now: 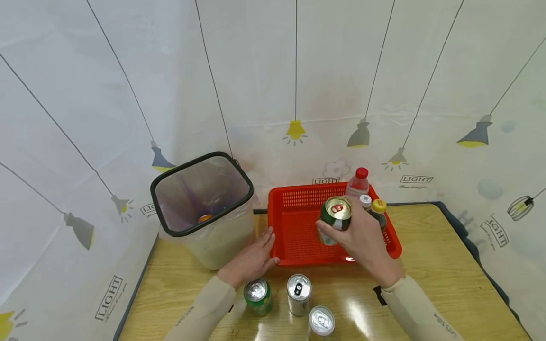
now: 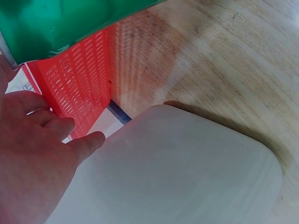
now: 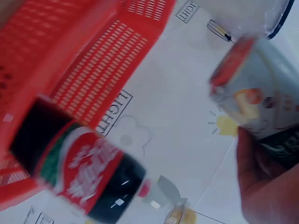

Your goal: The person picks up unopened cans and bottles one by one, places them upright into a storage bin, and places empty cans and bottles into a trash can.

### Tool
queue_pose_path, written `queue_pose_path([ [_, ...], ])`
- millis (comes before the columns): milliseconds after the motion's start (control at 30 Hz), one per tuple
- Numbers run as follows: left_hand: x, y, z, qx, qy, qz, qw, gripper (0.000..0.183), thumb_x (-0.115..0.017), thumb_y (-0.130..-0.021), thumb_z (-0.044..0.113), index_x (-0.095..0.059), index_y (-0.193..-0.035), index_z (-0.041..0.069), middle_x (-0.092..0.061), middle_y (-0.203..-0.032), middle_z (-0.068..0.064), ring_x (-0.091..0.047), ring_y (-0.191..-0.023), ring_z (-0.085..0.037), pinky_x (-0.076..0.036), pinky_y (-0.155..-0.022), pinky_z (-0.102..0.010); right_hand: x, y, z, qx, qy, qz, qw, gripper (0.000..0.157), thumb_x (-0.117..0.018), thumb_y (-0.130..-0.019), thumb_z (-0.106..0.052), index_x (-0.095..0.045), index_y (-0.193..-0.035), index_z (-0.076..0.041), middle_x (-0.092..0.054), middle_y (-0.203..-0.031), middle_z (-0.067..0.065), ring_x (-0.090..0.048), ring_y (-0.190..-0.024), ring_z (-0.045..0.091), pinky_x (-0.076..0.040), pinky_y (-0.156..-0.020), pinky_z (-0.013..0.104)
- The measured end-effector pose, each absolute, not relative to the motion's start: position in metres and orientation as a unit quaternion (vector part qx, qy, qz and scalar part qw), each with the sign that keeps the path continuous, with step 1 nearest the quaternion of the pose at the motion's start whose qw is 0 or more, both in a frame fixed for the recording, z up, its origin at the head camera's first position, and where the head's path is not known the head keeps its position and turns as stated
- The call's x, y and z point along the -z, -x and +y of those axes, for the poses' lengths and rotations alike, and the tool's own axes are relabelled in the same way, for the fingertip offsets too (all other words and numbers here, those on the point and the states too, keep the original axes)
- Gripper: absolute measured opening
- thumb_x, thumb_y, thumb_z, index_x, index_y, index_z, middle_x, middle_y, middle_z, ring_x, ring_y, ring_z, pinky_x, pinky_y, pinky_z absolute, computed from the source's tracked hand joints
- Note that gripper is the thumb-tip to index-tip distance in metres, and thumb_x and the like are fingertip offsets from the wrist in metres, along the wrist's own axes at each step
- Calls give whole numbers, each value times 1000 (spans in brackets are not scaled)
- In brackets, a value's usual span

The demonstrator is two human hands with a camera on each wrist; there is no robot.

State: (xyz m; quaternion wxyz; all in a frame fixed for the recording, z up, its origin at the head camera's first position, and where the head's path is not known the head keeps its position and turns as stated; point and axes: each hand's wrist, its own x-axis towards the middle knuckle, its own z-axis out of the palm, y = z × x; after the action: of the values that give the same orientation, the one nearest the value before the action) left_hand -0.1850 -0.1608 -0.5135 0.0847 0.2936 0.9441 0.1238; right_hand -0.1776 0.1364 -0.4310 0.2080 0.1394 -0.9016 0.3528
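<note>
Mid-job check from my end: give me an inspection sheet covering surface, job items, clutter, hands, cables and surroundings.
Surface: wood-grain table, glare toward the near edge.
Job items: green-and-gold can in hand; green can and two silver cans upright before the red basket; three capped bottles at the basket's right end; lined bin on the left, an orange item inside.
Clutter: small black piece by the right sleeve, unidentifiable.
Hands: left hand touches the basket's left rim; right hand grips the green-and-gold can over the basket.
Cables: nothing seen; lamp cords are printed.
Surroundings: white lamp-print backdrop.
</note>
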Motion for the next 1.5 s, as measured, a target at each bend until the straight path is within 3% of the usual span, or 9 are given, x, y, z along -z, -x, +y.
queue_pose_path([
  [167,516,186,-162,-129,-285,946,91,72,-60,-106,36,-34,-157,-7,-24,-168,-24,-29,-153,-37,-31,-121,-50,419,209,123,-353,-113,-916,154,77,-81,-86,-53,-51,-134,0,-70,-111,16,-71,-92,31,-61,-76,49],
  [400,515,185,-161,-132,-279,947,95,72,-61,-105,35,-34,-158,-6,-23,-168,-23,-28,-154,-36,-31,-121,-49,413,245,109,-359,-88,-926,75,78,-82,-87,-46,-47,-136,2,-68,-115,18,-70,-93,31,-62,-77,45],
  [700,512,184,-159,-130,-283,946,91,71,-60,-106,35,-35,-157,-7,-24,-168,-23,-28,-154,-36,-31,-121,-48,433,286,110,-314,-30,-949,-2,76,-74,-92,-52,-42,-137,1,-64,-113,20,-65,-92,35,-59,-77,45],
  [833,513,184,-159,-126,-285,946,85,70,-60,-106,34,-35,-156,-8,-25,-167,-24,-29,-153,-36,-32,-121,-48,447,295,110,-321,6,-947,-31,75,-74,-94,-48,-40,-136,4,-62,-117,24,-63,-99,38,-58,-85,50],
  [1033,514,183,-159,-117,-278,949,89,70,-57,-107,35,-34,-157,-8,-23,-168,-23,-27,-154,-35,-31,-121,-47,468,300,109,-363,48,-929,-55,73,-74,-95,-30,-33,-139,11,-55,-124,30,-58,-110,44,-52,-99,55],
  [1267,513,182,-160,-117,-280,949,91,71,-58,-107,37,-35,-157,-8,-22,-168,-23,-29,-153,-36,-32,-120,-48,486,308,110,-352,94,-928,-78,73,-73,-94,-30,-30,-140,9,-52,-126,29,-60,-109,46,-53,-97,56],
  [1500,515,183,-159,-114,-275,950,93,72,-57,-107,38,-34,-157,-7,-21,-169,-21,-29,-154,-34,-35,-119,-50,494,314,111,-331,99,-935,-77,68,-69,-95,-23,-30,-136,13,-47,-130,36,-53,-120,54,-45,-106,61],
])
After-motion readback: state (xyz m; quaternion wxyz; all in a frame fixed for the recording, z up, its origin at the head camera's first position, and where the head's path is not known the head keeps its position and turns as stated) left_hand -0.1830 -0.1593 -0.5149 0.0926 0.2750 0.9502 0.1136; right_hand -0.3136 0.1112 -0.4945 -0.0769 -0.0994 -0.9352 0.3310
